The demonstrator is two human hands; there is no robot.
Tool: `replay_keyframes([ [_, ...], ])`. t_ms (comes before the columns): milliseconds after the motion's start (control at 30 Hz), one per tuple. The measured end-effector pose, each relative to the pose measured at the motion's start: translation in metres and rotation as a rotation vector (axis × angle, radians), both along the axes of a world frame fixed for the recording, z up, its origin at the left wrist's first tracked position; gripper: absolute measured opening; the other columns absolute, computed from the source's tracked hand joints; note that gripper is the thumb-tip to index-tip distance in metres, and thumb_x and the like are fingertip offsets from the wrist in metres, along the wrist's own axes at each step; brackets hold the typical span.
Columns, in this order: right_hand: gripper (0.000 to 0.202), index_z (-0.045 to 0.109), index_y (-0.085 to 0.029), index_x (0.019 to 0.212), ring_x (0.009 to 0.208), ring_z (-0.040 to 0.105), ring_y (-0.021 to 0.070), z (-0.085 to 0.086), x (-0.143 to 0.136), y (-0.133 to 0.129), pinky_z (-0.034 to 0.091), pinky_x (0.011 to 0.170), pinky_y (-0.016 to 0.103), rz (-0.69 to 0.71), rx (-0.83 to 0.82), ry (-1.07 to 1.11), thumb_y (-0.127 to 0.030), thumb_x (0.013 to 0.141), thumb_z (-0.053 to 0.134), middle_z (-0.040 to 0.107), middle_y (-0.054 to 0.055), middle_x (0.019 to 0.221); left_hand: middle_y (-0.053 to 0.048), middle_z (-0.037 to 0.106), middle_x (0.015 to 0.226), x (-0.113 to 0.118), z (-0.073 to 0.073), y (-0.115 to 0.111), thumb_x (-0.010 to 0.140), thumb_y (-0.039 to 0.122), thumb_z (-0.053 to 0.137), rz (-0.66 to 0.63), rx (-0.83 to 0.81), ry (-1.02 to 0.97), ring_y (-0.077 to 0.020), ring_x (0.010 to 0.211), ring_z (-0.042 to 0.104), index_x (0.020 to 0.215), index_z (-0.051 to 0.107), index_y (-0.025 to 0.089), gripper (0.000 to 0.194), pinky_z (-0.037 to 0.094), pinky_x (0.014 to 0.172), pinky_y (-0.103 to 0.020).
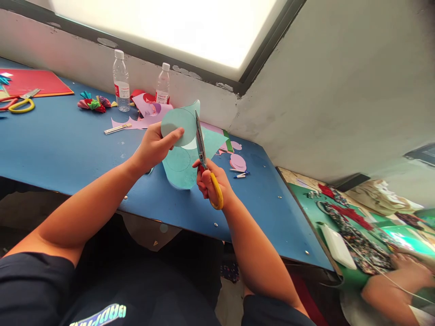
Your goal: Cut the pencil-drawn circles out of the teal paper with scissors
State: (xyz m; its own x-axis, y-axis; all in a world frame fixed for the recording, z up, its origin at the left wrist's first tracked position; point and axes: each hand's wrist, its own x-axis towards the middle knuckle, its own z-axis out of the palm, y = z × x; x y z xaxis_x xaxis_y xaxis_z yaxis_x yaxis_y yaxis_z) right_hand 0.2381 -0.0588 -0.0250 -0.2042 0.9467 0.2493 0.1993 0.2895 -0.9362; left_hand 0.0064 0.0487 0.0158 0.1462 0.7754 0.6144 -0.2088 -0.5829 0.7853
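Observation:
My left hand (154,144) pinches a light blue-green paper (180,124) with its thumb on top. A rounded part of the paper is held up above the blue table, and a strip curls at its upper right. My right hand (212,183) holds scissors (200,145) with yellow and red handles, the blades pointing up against the right edge of the round part. Below the hands, more blue-green paper (180,167) with a drawn circle hangs over the table. Whether it is joined to the held part I cannot tell.
Two plastic bottles (121,83) (163,86) stand by the wall near pink scraps (149,111). Pink paper circles (238,162) and pens (239,175) lie right. More scissors (22,105) and red sheets (41,82) lie left. Another person's arm (397,280) is at a green table.

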Motion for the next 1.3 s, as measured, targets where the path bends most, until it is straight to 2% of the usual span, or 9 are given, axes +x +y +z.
replay_keyframes([
  [567,0.086,0.071,-0.026,0.121,0.043,0.04,0.0128,0.0002,0.0006,0.0,0.038,0.038,0.027,-0.008,0.0,-0.033,-0.108,0.097,0.07,0.048,-0.01,0.062,0.003,0.051,0.058,0.0015,0.0051,-0.0014,0.091,0.053,0.094,0.001,0.003,-0.045,-0.0103,0.054,0.046,0.065,0.059,0.024,0.052,0.037,0.05,-0.027],
  [667,0.086,0.071,-0.026,0.121,0.044,0.04,0.0133,0.0003,0.0005,0.0,0.038,0.038,0.027,-0.012,-0.002,-0.038,-0.109,0.097,0.069,0.048,-0.01,0.062,0.002,0.053,0.06,0.0014,0.0036,-0.0004,0.093,0.061,0.096,0.016,0.009,-0.052,-0.0106,0.055,0.048,0.067,0.061,0.024,0.058,0.038,0.05,-0.027],
  [800,0.087,0.071,-0.026,0.124,0.044,0.041,0.0136,0.0005,0.0006,-0.0002,0.039,0.038,0.028,-0.009,0.001,-0.048,-0.109,0.097,0.068,0.048,-0.01,0.062,0.001,0.056,0.062,0.0009,0.0015,0.0007,0.094,0.08,0.095,0.024,0.025,-0.04,-0.0118,0.057,0.049,0.071,0.064,0.024,0.069,0.039,0.05,-0.028],
  [867,0.087,0.071,-0.025,0.126,0.044,0.041,0.0135,0.0007,0.001,0.0,0.039,0.039,0.028,-0.002,-0.002,-0.052,-0.108,0.098,0.068,0.048,-0.01,0.062,0.002,0.054,0.062,0.0006,0.0012,0.0008,0.094,0.083,0.094,0.017,0.035,-0.026,-0.0114,0.057,0.048,0.07,0.062,0.024,0.071,0.037,0.05,-0.029],
  [1133,0.091,0.072,-0.024,0.137,0.048,0.046,0.014,-0.0015,0.0027,0.0031,0.038,0.044,0.027,0.021,-0.021,-0.061,-0.107,0.099,0.069,0.052,-0.009,0.067,0.003,0.052,0.064,0.0,0.0026,-0.0022,0.096,0.056,0.095,-0.001,0.019,0.003,-0.0108,0.058,0.046,0.07,0.062,0.023,0.053,0.037,0.052,-0.028],
  [1300,0.09,0.072,-0.025,0.14,0.049,0.047,0.0143,-0.004,0.004,0.0039,0.04,0.046,0.028,0.031,0.016,-0.035,-0.106,0.1,0.069,0.054,-0.009,0.07,0.003,0.052,0.065,0.0005,0.001,-0.0016,0.095,0.053,0.094,-0.016,0.005,0.023,-0.011,0.058,0.046,0.071,0.061,0.023,0.05,0.037,0.053,-0.027],
])
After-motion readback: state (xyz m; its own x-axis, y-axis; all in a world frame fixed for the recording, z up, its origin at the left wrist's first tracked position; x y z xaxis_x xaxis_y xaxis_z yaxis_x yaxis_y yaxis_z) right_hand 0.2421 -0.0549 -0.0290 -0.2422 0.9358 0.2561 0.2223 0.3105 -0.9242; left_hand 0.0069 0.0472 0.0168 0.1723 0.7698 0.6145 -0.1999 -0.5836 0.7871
